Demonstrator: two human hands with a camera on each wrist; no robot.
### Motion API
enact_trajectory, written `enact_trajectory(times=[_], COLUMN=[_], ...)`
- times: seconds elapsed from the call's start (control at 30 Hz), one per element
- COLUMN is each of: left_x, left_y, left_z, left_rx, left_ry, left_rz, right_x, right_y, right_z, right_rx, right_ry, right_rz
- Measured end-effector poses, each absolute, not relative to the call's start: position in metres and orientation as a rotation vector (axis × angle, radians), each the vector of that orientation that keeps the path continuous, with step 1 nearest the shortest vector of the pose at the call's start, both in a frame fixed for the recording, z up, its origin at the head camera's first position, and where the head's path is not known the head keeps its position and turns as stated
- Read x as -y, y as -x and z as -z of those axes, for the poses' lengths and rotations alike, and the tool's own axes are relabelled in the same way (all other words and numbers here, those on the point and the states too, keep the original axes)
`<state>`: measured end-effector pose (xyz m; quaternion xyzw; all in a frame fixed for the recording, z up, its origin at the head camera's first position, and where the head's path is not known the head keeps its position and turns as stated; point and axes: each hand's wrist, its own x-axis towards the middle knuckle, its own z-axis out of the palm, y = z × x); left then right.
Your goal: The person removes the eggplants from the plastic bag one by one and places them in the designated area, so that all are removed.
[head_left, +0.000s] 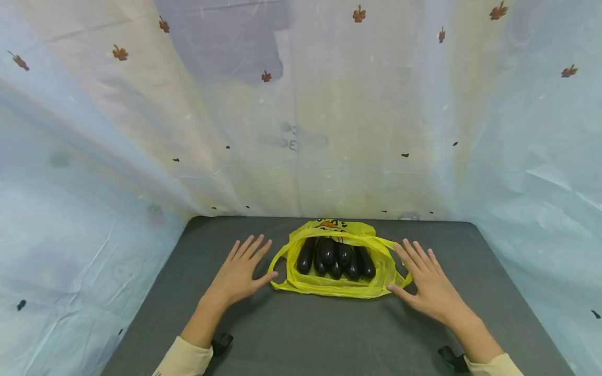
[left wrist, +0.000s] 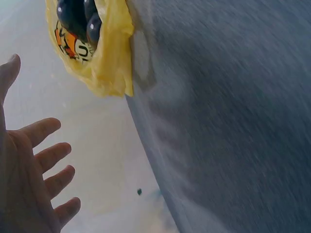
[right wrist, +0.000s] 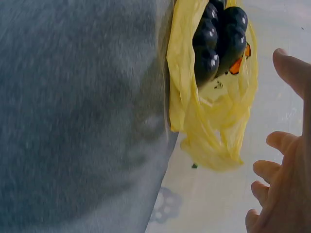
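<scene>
A yellow plastic bag (head_left: 324, 287) lies on the grey table with its mouth open toward me. Several dark, glossy eggplants (head_left: 327, 251) rest inside it, side by side. My left hand (head_left: 238, 277) is spread just left of the bag, its thumb tip overlapping the left handle in the head view. On the other side my right hand (head_left: 430, 287) is spread too, thumb and index finger at the right handle's edge. Both hands hold nothing. The wrist views show straight, parted fingers (left wrist: 53, 158) on the left and parted fingers (right wrist: 267, 170) on the right, apart from the bag.
The grey table (head_left: 301, 334) has its back edge just behind the bag. A pale plastic sheet (head_left: 329, 115) with brown leaf prints hangs behind and along both sides. Dark straps (head_left: 222, 344) sit at both wrists, near the cream sleeves (head_left: 185, 357).
</scene>
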<state>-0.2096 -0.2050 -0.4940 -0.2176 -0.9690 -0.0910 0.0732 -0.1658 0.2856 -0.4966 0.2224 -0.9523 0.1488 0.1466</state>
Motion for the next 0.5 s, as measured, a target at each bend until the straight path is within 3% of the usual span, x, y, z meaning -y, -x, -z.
enact_trajectory(times=[0.5], left_x=[0.156], left_y=[0.213], left_z=[0.484], left_rx=[2.961], left_ry=[0.726], left_rz=[0.349], right_x=[-0.269], right_y=[0.175], right_z=[0.505], right_rx=[2.757], right_ry=[-0.697], right_rz=[-0.514])
